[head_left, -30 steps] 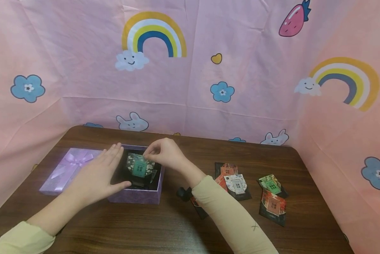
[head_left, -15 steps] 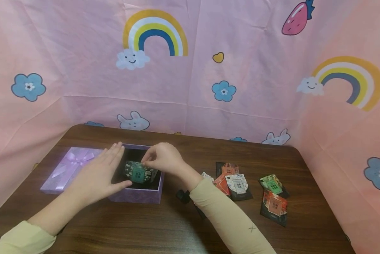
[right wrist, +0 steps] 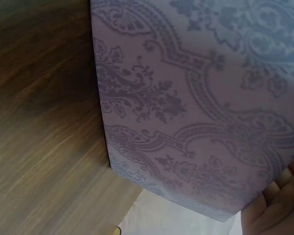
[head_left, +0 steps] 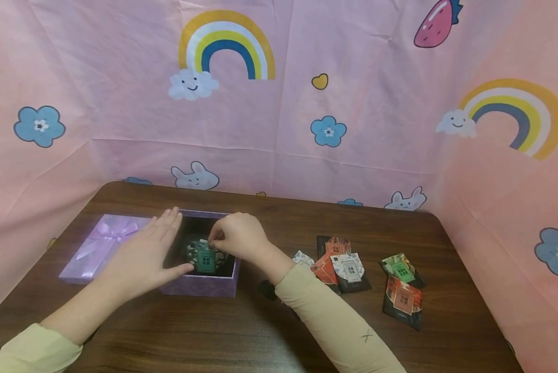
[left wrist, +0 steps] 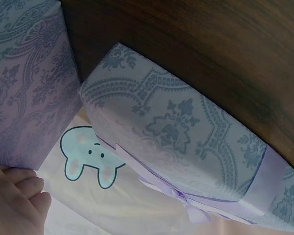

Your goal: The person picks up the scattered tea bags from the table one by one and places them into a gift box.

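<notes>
A purple gift box with a black inside stands uncovered at the left of the table. In it lies a dark tea bag packet with a green label and pale flowers; the fingers of my right hand pinch its top edge. My left hand lies along the box's left side, fingers straight and thumb stretched over the near left corner. Both wrist views show the patterned box wall with a few fingers at its edge; the packet is out of sight there.
Left of the box, partly behind my left hand, lies the purple lid with a ribbon bow. To the right are several packets in an overlapping group, then a green packet and a red packet. A small black object sits by my right forearm.
My right hand has moved slightly down and toward me, lowering the green-labelled tea bag packet deeper into the box. The left hand has stayed in place.
</notes>
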Action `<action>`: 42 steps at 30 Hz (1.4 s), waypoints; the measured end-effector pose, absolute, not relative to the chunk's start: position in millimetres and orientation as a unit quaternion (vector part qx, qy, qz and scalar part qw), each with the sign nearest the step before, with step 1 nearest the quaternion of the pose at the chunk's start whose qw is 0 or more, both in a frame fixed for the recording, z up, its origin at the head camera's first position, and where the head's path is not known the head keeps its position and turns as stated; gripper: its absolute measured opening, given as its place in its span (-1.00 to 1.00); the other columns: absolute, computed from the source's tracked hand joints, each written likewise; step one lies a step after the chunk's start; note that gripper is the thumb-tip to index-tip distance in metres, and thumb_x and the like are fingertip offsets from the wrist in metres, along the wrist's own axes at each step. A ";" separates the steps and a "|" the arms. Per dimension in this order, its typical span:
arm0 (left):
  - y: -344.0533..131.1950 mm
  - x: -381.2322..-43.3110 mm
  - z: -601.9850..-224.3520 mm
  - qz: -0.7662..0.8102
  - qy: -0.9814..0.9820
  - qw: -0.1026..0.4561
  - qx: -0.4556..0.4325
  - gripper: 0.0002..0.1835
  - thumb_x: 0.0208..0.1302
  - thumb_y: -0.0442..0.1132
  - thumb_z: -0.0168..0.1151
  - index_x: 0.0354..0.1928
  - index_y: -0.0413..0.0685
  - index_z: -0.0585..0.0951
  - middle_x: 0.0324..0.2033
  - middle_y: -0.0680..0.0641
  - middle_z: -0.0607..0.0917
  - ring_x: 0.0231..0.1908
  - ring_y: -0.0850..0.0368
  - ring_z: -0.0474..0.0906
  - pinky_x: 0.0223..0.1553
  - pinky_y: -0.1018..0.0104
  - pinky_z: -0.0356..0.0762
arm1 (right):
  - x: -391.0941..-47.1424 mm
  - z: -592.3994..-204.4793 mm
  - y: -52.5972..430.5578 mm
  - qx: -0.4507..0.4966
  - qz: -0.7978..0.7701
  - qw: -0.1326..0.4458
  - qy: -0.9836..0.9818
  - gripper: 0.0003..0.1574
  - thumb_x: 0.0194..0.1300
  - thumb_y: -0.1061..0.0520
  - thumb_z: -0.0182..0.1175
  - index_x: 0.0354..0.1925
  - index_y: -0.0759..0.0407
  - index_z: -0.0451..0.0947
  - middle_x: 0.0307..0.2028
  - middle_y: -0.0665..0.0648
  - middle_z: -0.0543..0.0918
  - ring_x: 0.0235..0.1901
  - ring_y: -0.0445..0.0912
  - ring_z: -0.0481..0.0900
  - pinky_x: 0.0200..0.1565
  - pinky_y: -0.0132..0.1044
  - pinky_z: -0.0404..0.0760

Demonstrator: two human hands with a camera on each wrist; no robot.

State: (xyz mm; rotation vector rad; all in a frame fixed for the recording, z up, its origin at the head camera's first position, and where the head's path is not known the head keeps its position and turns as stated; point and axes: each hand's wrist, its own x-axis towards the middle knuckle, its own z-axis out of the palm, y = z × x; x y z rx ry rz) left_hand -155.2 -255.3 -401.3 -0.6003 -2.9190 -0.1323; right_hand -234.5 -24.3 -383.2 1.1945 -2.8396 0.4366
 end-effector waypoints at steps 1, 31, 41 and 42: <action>-255.3 -155.1 -401.4 -0.045 -0.976 0.079 -0.200 0.24 0.32 0.43 0.29 0.63 -0.44 0.09 0.63 -0.46 0.11 0.62 -0.42 0.11 0.62 -0.27 0.15 | -234.8 -383.1 -24.1 0.383 0.142 0.015 -0.913 -0.90 0.38 -0.02 0.45 -0.17 -0.14 0.88 -0.23 -0.22 0.88 -0.31 -0.37 0.71 -0.35 -0.55 0.57; -254.6 -155.3 -401.5 -0.043 -0.975 0.082 -0.203 0.24 0.31 0.42 0.29 0.62 -0.46 0.10 0.62 -0.47 0.12 0.61 -0.44 0.13 0.60 -0.31 0.20 | -256.8 -364.0 40.3 0.289 0.416 -0.011 -0.862 -0.81 0.36 0.13 0.47 -0.07 0.06 0.87 -0.10 0.02 0.89 0.00 -0.08 0.78 -0.09 -0.36 0.75; -255.5 -156.3 -403.9 -0.042 -0.976 0.084 -0.199 0.26 0.30 0.45 0.28 0.62 -0.44 0.10 0.63 -0.45 0.11 0.61 -0.42 0.13 0.62 -0.29 0.17 | -259.4 -358.9 84.3 0.265 0.440 -0.005 -0.858 -0.79 0.37 0.15 0.45 -0.04 0.15 0.84 -0.07 0.10 0.89 -0.09 -0.04 0.85 0.00 -0.20 0.81; -255.7 -156.4 -403.8 -0.041 -0.975 0.083 -0.200 0.26 0.30 0.45 0.28 0.63 -0.44 0.09 0.63 -0.46 0.11 0.61 -0.43 0.12 0.62 -0.29 0.16 | -259.8 -358.7 88.7 0.262 0.442 -0.005 -0.858 -0.79 0.38 0.15 0.45 -0.04 0.15 0.84 -0.07 0.10 0.88 -0.09 -0.04 0.84 0.01 -0.19 0.81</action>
